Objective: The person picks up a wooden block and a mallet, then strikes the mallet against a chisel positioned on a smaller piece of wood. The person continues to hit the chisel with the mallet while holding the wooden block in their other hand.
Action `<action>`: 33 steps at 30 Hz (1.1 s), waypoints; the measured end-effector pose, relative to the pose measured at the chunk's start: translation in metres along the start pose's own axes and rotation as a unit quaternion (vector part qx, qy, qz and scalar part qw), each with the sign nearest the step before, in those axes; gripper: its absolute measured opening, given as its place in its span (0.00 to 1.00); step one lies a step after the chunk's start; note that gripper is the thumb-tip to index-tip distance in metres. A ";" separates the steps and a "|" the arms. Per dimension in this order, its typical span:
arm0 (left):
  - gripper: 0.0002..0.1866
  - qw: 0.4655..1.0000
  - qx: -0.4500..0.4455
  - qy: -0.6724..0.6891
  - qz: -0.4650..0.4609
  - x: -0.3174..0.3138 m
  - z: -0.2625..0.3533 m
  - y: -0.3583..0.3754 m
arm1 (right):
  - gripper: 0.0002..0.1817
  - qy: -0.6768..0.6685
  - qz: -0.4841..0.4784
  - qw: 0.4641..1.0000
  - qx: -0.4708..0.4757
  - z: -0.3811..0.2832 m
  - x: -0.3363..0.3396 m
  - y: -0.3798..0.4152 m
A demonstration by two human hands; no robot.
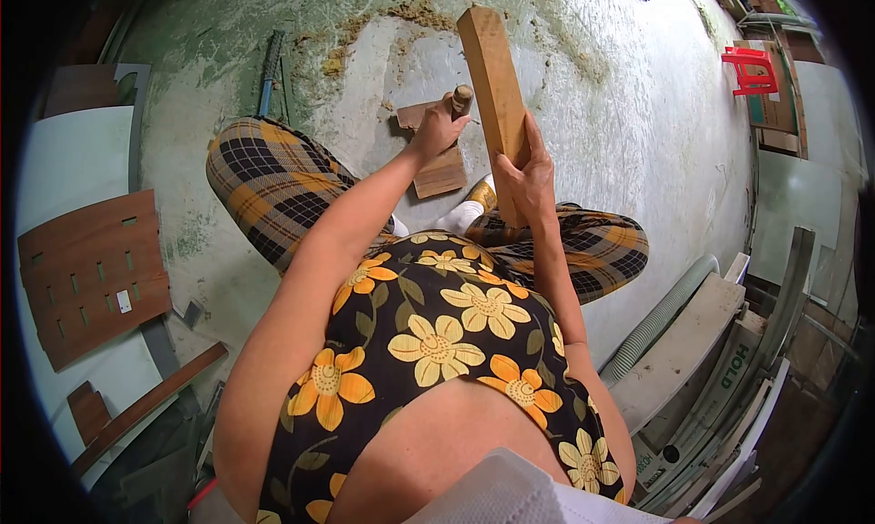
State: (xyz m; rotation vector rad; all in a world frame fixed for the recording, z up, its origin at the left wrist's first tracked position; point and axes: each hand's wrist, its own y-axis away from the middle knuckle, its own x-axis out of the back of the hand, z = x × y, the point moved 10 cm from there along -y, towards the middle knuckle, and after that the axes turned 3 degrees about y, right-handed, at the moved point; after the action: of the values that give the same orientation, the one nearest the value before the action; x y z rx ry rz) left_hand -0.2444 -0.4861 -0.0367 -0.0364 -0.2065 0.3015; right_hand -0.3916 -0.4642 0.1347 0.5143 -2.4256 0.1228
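Note:
My left hand (438, 126) is closed around a round wooden handle (462, 97). The handle stands up from the fist; the tool's lower end is hidden, so its kind does not show. Just below that hand, a short wooden board (441, 172) lies on the floor between my legs, with another piece of wood (415, 115) at its far end. My right hand (530, 173) grips a thick squared wooden beam (493, 73) near its lower part, thumb on one side and fingers on the other. The beam is raised upright, tilted slightly left, its lower end by my right thigh.
A long blue and dark tool (270, 73) lies on the floor beyond my left knee. Wood shavings (424, 14) are scattered ahead. At left rests a slotted brown panel (96, 278). Boards, a ribbed hose (661, 319) and long strips crowd the right; a red stool (750, 71) stands farther back.

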 end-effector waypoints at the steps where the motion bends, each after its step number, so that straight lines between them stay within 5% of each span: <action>1: 0.23 1.000 0.006 -0.006 0.002 0.000 0.000 0.000 | 0.41 0.000 0.002 1.000 0.003 -0.006 0.002 -0.001; 6: 0.23 0.998 0.039 -0.044 -0.001 -0.003 -0.005 0.000 | 0.41 -0.005 0.018 1.000 0.016 -0.042 0.015 0.001; 10: 0.22 0.999 -0.012 0.031 -0.015 -0.004 0.005 0.001 | 0.41 0.136 -0.069 0.985 -0.086 0.011 -0.012 0.002; 14: 0.21 0.998 -0.040 0.041 0.019 0.000 0.005 0.001 | 0.40 0.101 -0.074 0.990 -0.063 0.006 -0.014 -0.004; 18: 0.23 0.999 0.035 -0.029 0.001 -0.004 -0.001 -0.001 | 0.41 0.033 -0.014 0.999 0.025 -0.047 0.007 -0.001; 21: 0.22 0.998 0.037 -0.042 -0.003 -0.003 0.001 0.000 | 0.41 -0.001 0.003 1.000 0.008 -0.023 0.000 0.000; 22: 0.22 0.999 0.035 -0.020 -0.005 -0.003 0.003 -0.001 | 0.41 0.101 -0.057 0.989 -0.090 -0.001 -0.009 0.001; 27: 0.22 0.998 -0.043 0.041 0.005 0.001 0.009 0.002 | 0.41 0.095 -0.051 0.994 -0.032 0.000 -0.010 0.001; 31: 0.21 0.998 0.047 -0.037 -0.007 -0.004 -0.003 0.000 | 0.41 0.043 -0.015 0.999 -0.002 -0.030 0.001 0.000; 33: 0.21 1.000 0.005 0.016 -0.005 -0.002 0.008 0.002 | 0.42 0.049 -0.012 0.999 -0.017 -0.015 -0.004 0.002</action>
State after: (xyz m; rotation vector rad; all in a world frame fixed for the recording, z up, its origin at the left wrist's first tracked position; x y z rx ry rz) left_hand -0.2486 -0.4847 -0.0297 -0.0311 -0.1728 0.2911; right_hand -0.3812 -0.4575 0.1440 0.5092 -2.3224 0.0944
